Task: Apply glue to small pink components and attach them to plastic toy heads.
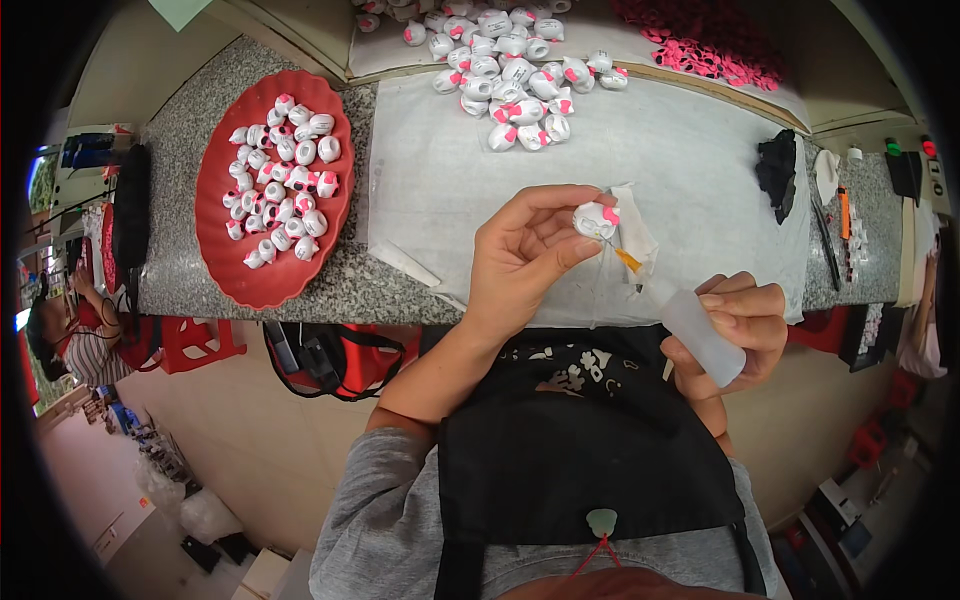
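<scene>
My left hand [525,255] pinches a small white figurine with a pink bow [597,219] between thumb and fingertips, over the white sheet [680,160]. In my right hand [738,325] is a translucent squeeze bottle [702,336], held lower right at the table's edge; its thin orange-tipped nozzle [626,258] points up toward the figurine. A crumpled bit of white paper [634,232] lies just behind the figurine.
A red oval tray [262,275] at the left holds several white and pink figurines. More figurines [515,70] lie heaped at the back of the sheet, with pink bows [715,50] at back right. A black cloth [778,172] and small tools [835,225] sit right.
</scene>
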The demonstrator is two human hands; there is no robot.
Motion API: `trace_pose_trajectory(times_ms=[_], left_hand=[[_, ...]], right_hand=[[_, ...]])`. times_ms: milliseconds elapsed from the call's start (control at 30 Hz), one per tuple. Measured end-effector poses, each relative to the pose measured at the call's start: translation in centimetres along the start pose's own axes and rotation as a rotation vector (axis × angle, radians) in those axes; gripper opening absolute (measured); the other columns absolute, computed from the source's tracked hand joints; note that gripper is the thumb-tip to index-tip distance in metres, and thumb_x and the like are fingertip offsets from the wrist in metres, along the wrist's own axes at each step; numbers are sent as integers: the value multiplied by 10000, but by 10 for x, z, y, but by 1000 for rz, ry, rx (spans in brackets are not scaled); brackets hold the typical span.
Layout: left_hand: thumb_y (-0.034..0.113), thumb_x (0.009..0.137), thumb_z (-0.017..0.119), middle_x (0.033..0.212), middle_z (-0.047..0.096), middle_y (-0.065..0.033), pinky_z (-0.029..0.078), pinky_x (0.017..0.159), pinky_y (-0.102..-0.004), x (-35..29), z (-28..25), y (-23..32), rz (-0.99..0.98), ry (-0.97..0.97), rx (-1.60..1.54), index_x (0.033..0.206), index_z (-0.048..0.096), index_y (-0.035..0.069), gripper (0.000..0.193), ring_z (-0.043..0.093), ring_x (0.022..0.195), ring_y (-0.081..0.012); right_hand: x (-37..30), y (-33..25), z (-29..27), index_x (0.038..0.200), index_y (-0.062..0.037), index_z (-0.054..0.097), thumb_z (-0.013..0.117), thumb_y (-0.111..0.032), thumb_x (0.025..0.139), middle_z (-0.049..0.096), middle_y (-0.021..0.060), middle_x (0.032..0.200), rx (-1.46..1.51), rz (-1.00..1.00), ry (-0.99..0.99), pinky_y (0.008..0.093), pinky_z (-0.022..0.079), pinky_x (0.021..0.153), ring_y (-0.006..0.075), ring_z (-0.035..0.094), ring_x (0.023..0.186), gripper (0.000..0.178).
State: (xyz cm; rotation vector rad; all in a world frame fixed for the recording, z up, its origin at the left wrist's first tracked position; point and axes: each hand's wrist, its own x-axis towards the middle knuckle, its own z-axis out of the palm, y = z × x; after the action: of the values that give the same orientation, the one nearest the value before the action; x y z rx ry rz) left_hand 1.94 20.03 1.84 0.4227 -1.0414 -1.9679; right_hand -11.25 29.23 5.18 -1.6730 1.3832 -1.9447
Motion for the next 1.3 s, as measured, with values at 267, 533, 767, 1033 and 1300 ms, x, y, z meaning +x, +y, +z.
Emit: trace_pose_trajectory(times_ms=[267,533,767,1033,1300], left_hand=[[-63,707,530,1002,495,-141,412,787,-249,0,-1,-1,-24,11,-19,1022,432,-46,330,486,933,-162],[-50,694,545,968,514,-172,414,785,-269,-1,1,0,-20,56,48,1014,437,-45,339,511,904,-181],[-60,692,552,977,500,-111,422,758,-252,-3,1,-2,31,18,136,995,481,-46,312,502,877,-150],[-78,685,537,990,474,-139,399,776,-279,-2,-5,-3,156,-36,451,975,489,-48,296,478,917,-188],[-84,688,525,993,483,-146,392,777,-271,1,-6,-1,182,-31,466,975,483,-50,292,476,923,-182]], right_hand=[[0,3,0,783,-73,438,724,-90,556,449,55,759,-22,-18,31,214,385,494,109,423,576,366],[0,3,0,793,-76,440,724,-126,574,453,55,766,0,-9,39,221,397,501,107,425,583,362],[-1,2,2,804,-79,447,736,-120,549,459,53,759,-29,1,27,219,398,508,111,435,572,387],[0,-2,4,797,-81,459,732,-68,519,465,57,756,-10,50,-8,228,388,530,116,432,571,389],[6,3,-1,805,-58,456,723,-24,509,460,79,786,-45,33,-39,227,388,531,131,451,589,400]])
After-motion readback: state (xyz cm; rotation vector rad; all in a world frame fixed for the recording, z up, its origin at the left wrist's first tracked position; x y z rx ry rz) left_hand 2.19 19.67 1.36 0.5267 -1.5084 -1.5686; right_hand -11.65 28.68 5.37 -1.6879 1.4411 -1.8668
